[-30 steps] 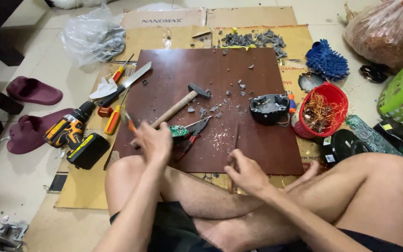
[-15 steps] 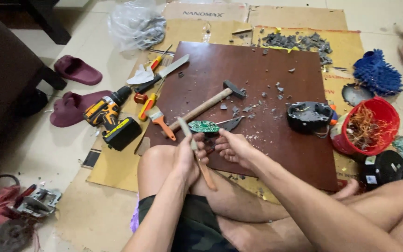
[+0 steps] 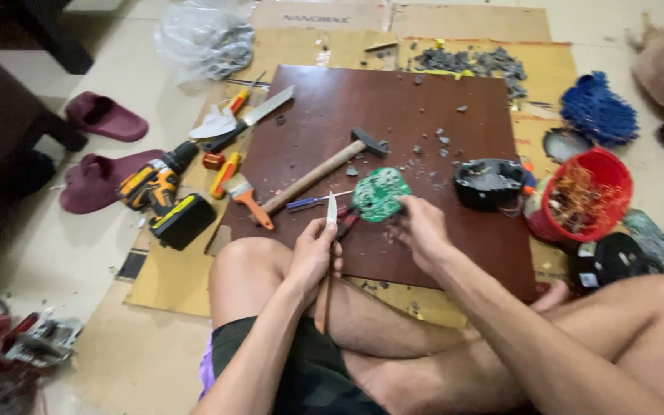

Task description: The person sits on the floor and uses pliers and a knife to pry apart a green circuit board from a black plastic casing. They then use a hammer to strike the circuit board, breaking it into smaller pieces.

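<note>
My left hand (image 3: 315, 255) grips a wooden-handled chisel (image 3: 326, 265), blade pointing up toward a round green circuit board (image 3: 380, 194). My right hand (image 3: 422, 227) pinches the right edge of that board and holds it tilted just above the dark brown wooden board (image 3: 393, 115). Red-handled pliers (image 3: 345, 225) lie under the two hands. A hammer (image 3: 323, 170) with a wooden handle and a blue screwdriver (image 3: 313, 202) rest on the wooden board beside the left hand. My bare knees frame the near edge.
A black round housing (image 3: 489, 183), a red bucket of copper wire (image 3: 584, 194) and a blue scrubber (image 3: 598, 111) sit right. A yellow cordless drill (image 3: 164, 197), knife (image 3: 253, 120), paint brush (image 3: 249, 199) and maroon slippers (image 3: 101, 146) lie left. Grey debris (image 3: 470, 63) is piled at the back.
The left hand picked up the chisel and turned its blade upward. The right hand took the green circuit board and lifted it, tilting it. The view shifted left and closer.
</note>
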